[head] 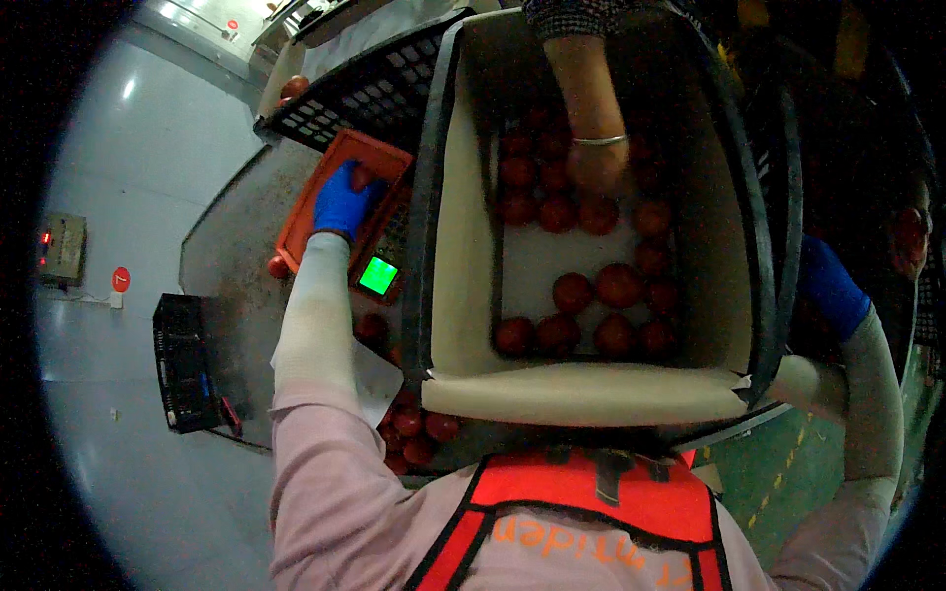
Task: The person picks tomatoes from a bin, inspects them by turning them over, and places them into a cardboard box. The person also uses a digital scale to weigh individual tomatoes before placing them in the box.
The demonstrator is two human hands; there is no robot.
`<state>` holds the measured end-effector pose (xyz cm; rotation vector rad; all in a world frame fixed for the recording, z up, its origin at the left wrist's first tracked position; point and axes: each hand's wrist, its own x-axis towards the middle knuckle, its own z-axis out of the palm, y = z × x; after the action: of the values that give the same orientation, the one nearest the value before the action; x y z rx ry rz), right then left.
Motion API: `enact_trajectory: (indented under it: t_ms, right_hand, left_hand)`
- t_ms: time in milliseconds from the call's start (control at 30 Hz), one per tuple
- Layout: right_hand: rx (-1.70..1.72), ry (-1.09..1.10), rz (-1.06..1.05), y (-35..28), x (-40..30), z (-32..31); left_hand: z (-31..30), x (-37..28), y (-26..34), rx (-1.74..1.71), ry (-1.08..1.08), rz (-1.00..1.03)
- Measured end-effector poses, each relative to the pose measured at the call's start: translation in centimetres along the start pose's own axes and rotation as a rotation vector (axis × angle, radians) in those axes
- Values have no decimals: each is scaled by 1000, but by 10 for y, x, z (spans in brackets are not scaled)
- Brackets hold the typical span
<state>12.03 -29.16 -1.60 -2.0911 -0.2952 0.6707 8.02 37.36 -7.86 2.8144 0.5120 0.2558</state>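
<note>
My left hand (341, 201), in a blue glove, is inside an orange plastic tray (301, 235). Its fingers curl around a round red fruit (361, 177). My right hand (834, 289), also gloved in blue, reaches down outside the right wall of a black plastic crate (427, 244); its fingers are lost in shadow. The crate is lined with pale paper (584, 391). Inside, round red fruits (619, 285) lie in rows over part of the bottom, with bare lining in between. Another person's bare hand (600, 166), with a bracelet, reaches into the crate from the far side, over the fruits.
A device with a lit green display (378, 275) sits by the orange tray. More fruits (417, 427) lie near my left elbow. A perforated black crate (369, 89) stands behind the tray, a smaller black basket (181, 362) at the table's left edge. Another person (909, 236) is at right.
</note>
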Motion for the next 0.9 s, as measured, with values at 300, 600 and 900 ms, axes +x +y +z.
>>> enact_trajectory:
  t_ms: [300, 600, 900]
  right_hand:
    - [40, -100, -61, 3, 3, 0]
    - [-1206, 85, -523, 29, -7, -51]
    - [-1494, -204, -11, 55, -6, -77]
  left_hand:
    - [10, -47, -40, -315, 161, 99]
    - [25, -14, -60, -280, -112, -73]
    - [9, -34, -66, -354, 0, 105]
